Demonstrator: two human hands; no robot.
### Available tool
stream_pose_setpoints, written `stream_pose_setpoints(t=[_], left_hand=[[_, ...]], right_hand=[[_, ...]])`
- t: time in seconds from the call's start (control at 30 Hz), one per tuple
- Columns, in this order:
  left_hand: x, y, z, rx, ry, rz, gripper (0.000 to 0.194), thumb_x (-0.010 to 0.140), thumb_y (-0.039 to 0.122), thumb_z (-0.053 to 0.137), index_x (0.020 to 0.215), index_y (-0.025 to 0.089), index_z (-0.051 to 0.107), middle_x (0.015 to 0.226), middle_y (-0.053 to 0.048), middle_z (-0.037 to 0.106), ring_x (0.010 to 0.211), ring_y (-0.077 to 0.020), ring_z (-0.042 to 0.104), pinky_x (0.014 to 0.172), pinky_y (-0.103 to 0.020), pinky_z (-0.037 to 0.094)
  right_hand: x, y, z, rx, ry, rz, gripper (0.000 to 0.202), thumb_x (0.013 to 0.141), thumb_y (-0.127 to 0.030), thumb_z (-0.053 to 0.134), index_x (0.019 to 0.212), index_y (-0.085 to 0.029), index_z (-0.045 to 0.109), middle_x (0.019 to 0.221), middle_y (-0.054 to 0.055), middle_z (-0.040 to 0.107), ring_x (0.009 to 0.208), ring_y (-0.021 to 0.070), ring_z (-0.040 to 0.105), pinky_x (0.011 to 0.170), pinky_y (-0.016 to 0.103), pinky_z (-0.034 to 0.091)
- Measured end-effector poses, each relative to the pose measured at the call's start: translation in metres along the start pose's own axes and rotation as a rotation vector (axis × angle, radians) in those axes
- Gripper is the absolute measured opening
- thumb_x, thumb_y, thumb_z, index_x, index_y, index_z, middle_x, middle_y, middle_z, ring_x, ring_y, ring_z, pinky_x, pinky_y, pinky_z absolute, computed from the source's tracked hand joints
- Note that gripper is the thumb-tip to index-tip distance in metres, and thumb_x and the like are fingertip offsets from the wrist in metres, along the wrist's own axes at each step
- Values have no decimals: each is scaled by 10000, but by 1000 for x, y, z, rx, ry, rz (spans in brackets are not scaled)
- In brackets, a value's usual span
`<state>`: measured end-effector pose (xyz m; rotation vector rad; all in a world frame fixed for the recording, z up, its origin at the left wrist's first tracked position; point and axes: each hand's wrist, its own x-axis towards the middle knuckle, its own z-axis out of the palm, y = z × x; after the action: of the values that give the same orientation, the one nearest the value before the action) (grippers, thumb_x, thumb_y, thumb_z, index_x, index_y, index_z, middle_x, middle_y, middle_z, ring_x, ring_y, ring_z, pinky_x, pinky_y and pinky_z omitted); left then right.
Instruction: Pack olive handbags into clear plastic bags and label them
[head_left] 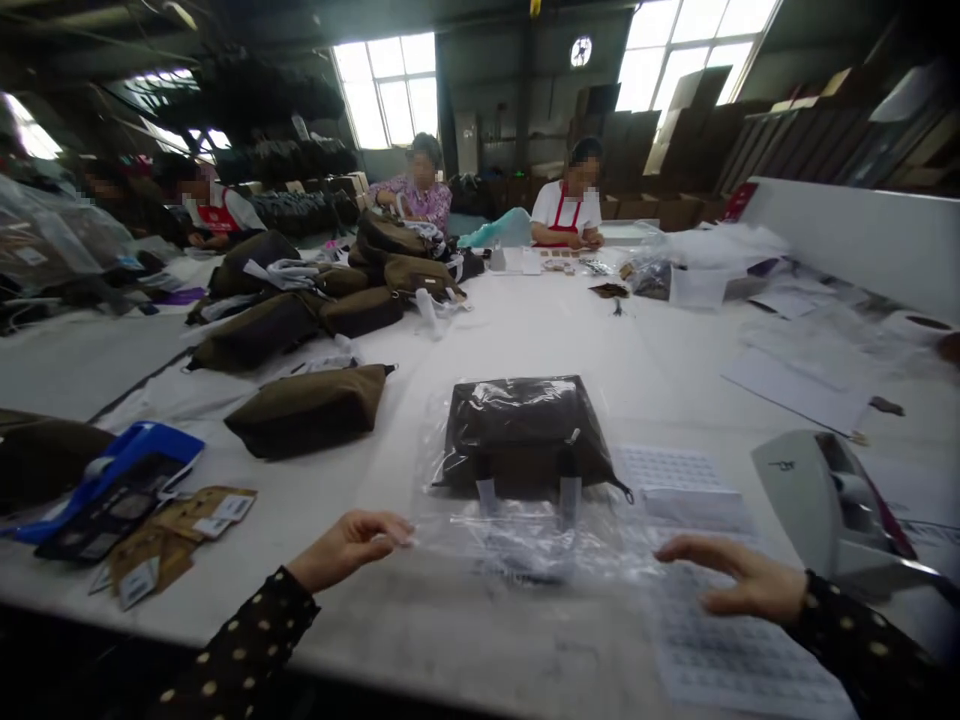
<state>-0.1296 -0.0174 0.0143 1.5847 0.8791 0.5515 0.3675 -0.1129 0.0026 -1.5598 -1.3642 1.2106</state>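
Observation:
A dark brown bag (517, 420) lies flat on the white table in front of me, inside a clear plastic bag (525, 535). The near end of the plastic spreads toward me, wrinkled and shiny. At its left near corner is my left hand (352, 548), fingers stretched out and nothing in them; whether the fingertips touch the plastic is unclear. My right hand (739, 578) hovers by the right near corner, fingers apart and empty, above a printed label sheet (697, 640). Two straps with pale wrapping show through the plastic.
Left of me lie an olive bag (307, 405), a blue tagging tool or holder (142, 450) and brown cardboard tags (202, 510). Behind them olive bags are heaped (262, 325). At right stands a grey-white tape dispenser (817, 500). Several people work across the table.

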Motion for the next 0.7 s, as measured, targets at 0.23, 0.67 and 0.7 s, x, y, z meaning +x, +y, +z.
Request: stream_pose_setpoints(t=[0.23, 0.67, 0.7], left_hand=[[-24, 4, 10, 164, -1, 34, 196, 804, 370, 569, 768, 225, 695, 765, -71, 677, 1015, -243, 563, 1018, -451, 310], [116, 45, 96, 697, 430, 309, 211, 867, 290, 478, 887, 223, 678, 742, -28, 594, 689, -151, 558, 653, -260, 414], [125, 38, 110, 706, 457, 303, 220, 872, 283, 466, 884, 204, 670, 744, -42, 600, 701, -166, 560, 664, -277, 417]], right_hand=[[-29, -9, 163, -593, -44, -421, 947, 388, -447, 826, 1225, -139, 510, 1161, 172, 539, 1035, 339, 512, 886, 458, 437], [-35, 29, 241, -112, -193, 119, 165, 749, -244, 491, 731, -160, 631, 620, 25, 661, 591, 173, 624, 540, 241, 440], [-35, 31, 245, -93, -198, 156, 160, 733, -233, 491, 723, -154, 631, 602, 24, 657, 567, 168, 617, 517, 234, 427]])
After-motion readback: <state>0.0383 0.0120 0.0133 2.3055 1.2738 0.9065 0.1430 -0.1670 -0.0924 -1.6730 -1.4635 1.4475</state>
